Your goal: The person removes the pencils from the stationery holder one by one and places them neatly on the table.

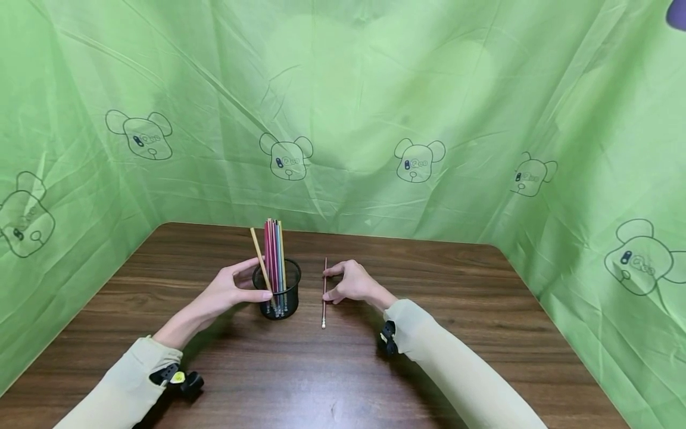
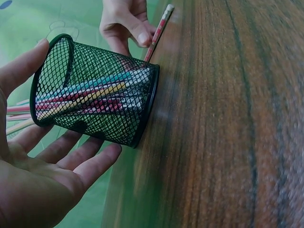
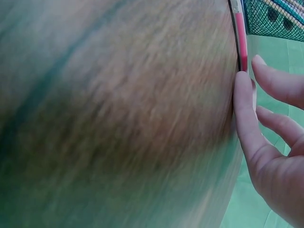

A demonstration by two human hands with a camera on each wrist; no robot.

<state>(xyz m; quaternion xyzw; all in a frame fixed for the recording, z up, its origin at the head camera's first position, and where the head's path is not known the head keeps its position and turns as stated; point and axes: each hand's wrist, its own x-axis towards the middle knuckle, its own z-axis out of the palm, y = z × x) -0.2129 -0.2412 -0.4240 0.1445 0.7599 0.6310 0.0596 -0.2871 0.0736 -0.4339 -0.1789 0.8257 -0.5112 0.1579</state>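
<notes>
A black mesh pencil cup (image 1: 292, 298) stands upright on the table, holding several coloured pencils (image 1: 274, 253). One yellow pencil (image 1: 258, 249) leans left over its rim. My left hand (image 1: 225, 290) holds the cup from the left, thumb near the rim and fingers curved about the far side, as the left wrist view shows (image 2: 42, 190). To the right of the cup, a red pencil (image 1: 324, 314) lies on the table, its eraser end towards me. The bent fingers and thumb of my right hand (image 1: 355, 282) pinch it near its middle.
The dark wood table (image 1: 455, 298) reaches back to a green cloth (image 1: 354, 202) printed with bear faces, which also hangs at both sides. Dark camera straps sit on both wrists, over the pale sleeves (image 1: 461, 363).
</notes>
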